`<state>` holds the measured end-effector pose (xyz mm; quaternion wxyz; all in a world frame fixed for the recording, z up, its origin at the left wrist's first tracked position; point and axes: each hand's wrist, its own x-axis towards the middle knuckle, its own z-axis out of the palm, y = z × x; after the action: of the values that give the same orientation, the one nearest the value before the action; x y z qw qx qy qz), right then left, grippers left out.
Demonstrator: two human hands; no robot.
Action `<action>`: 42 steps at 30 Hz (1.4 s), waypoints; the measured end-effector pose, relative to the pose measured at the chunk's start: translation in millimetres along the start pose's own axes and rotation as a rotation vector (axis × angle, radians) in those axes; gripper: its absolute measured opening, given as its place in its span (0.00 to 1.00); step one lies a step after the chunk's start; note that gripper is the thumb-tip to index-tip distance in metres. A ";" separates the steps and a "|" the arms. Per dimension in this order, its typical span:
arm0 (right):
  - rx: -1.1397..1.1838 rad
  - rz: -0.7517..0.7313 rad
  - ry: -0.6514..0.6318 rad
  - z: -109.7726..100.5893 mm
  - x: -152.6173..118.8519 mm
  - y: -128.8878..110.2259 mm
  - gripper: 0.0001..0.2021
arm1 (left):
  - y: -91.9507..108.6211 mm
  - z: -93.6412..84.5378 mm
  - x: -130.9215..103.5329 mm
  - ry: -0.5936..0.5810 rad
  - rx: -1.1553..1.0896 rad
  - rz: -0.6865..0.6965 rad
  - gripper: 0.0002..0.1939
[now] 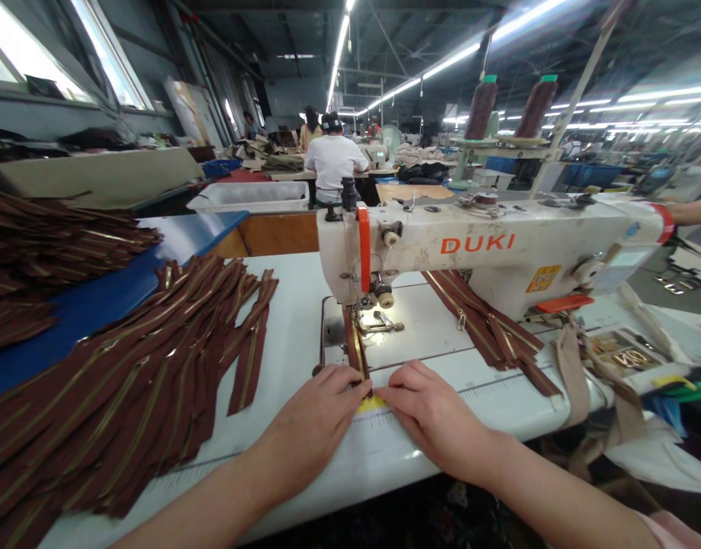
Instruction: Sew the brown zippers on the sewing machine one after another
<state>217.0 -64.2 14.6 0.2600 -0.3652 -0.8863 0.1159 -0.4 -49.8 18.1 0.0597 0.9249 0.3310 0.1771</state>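
A brown zipper [357, 347] with brass-coloured teeth runs lengthwise toward me from under the presser foot of the sewing machine [476, 236]. My left hand [319, 415] has its fingers closed on the zipper's near end. From the other side, my right hand [435, 412] pinches at the same end, its fingertips close to the left ones; the hands partly cover that end. Yellow tape [371, 402] shows on the table beneath them. Left of the machine lies a large pile of brown zippers [155, 366]. More zippers [493, 332] lie under the machine arm, with a metal slider showing.
The white table [296, 305] has a ruler strip near its front edge. Another zipper heap [58, 252] rests on a blue surface at left. A small parts tray [628, 354] and beige strips [573, 374] are at right. Ahead, a person in white [336, 164] sits facing away.
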 end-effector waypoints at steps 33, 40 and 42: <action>-0.075 -0.019 0.058 15.6 55.2 35.4 0.07 | 1.6 0.5 -7.5 0.067 0.116 0.066 0.19; -0.169 -0.033 0.013 12.3 54.6 28.9 0.06 | 1.2 3.2 -8.6 0.055 0.114 0.033 0.19; -0.174 -0.029 0.002 12.1 54.9 27.5 0.06 | 1.3 3.2 -8.9 0.059 0.128 0.048 0.19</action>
<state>193.8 -6.1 14.3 0.2299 -0.3735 -0.8980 0.0344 -4.9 -56.5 12.9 -0.0137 0.9289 0.3211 0.1840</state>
